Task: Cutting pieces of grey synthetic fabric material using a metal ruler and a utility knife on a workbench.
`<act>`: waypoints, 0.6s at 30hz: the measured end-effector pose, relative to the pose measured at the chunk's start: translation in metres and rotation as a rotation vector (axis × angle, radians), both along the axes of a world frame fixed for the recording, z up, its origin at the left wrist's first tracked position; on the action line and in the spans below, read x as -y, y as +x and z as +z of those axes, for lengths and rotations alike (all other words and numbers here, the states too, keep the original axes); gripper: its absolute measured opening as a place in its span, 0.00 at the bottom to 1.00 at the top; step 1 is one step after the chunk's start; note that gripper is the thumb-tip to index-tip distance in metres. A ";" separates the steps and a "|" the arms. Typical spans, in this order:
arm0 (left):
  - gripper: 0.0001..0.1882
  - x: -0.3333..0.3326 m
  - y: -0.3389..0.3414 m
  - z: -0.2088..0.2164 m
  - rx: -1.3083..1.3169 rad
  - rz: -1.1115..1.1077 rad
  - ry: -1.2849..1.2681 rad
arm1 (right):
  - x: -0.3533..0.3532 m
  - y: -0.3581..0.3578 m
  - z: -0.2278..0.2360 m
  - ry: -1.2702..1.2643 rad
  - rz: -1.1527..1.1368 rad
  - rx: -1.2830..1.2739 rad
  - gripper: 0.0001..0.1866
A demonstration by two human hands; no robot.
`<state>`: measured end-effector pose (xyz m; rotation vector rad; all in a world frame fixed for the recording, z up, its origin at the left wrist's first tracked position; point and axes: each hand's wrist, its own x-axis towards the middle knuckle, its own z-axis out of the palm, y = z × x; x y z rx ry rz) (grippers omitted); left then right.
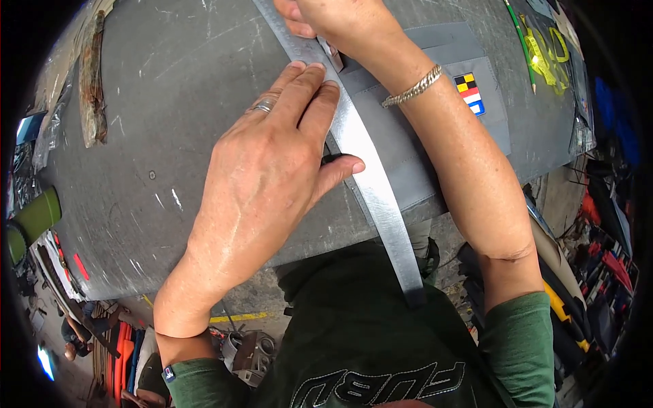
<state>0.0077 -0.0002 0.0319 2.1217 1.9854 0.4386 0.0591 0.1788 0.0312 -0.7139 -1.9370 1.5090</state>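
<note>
A long steel ruler [381,183] runs from the top of the view down past the table's near edge toward my lap. My left hand [272,143] lies on it, fingers stretched forward on the metal and thumb out across it. Beneath and right of the ruler is a grey fabric panel [415,163] with stitched seams and a small colourful flag patch [469,94]. My right hand [340,20], a chain bracelet on its wrist, is at the top beside the ruler. Its fingers are curled, partly cut off by the frame; what they hold cannot be made out.
The scratched grey table [163,136] bears a worn brown strip [92,81] at left. A green pencil [522,47] and a neon-yellow item [541,58] lie at far right. An olive roll [34,221] juts out at left. Beyond the lower left edge, another person [76,333] is visible.
</note>
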 end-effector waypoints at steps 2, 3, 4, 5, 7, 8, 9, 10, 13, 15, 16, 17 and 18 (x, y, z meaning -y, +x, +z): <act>0.36 -0.002 0.002 0.000 0.005 -0.017 0.021 | -0.016 -0.004 -0.035 0.371 -0.062 -0.077 0.24; 0.36 -0.005 0.003 0.001 0.007 -0.028 0.029 | -0.024 -0.004 -0.050 0.742 -0.123 -0.151 0.22; 0.36 -0.006 0.004 0.001 0.011 -0.033 0.046 | -0.027 -0.007 -0.054 0.751 -0.129 -0.147 0.22; 0.36 -0.007 0.006 0.001 0.015 -0.042 0.067 | -0.031 -0.008 -0.056 0.951 -0.214 -0.322 0.19; 0.36 -0.004 0.004 0.001 0.015 -0.028 0.057 | -0.026 -0.008 -0.030 1.168 -0.294 -0.510 0.16; 0.36 -0.004 0.001 0.000 0.019 -0.012 0.038 | -0.017 -0.001 -0.008 0.676 -0.197 -0.441 0.16; 0.36 -0.004 0.002 0.001 0.016 -0.020 0.070 | -0.007 0.008 0.020 0.196 -0.100 -0.359 0.17; 0.35 -0.004 0.003 0.000 0.007 -0.029 0.078 | -0.002 0.017 0.039 0.340 -0.176 -0.463 0.19; 0.34 0.003 0.002 -0.001 0.000 -0.029 0.102 | 0.036 0.061 0.092 0.480 -0.316 -0.299 0.17; 0.34 0.004 0.000 -0.005 0.004 -0.024 0.127 | 0.063 0.106 0.083 0.562 -0.245 -0.104 0.14; 0.34 0.005 0.000 -0.008 -0.020 -0.034 0.138 | 0.085 0.134 0.079 0.547 -0.153 0.087 0.16; 0.34 0.007 -0.001 -0.011 -0.048 -0.035 0.143 | 0.109 0.161 0.070 0.523 -0.057 0.274 0.19; 0.29 0.005 0.000 -0.012 -0.038 -0.042 0.192 | 0.130 0.187 0.061 0.521 0.006 0.394 0.25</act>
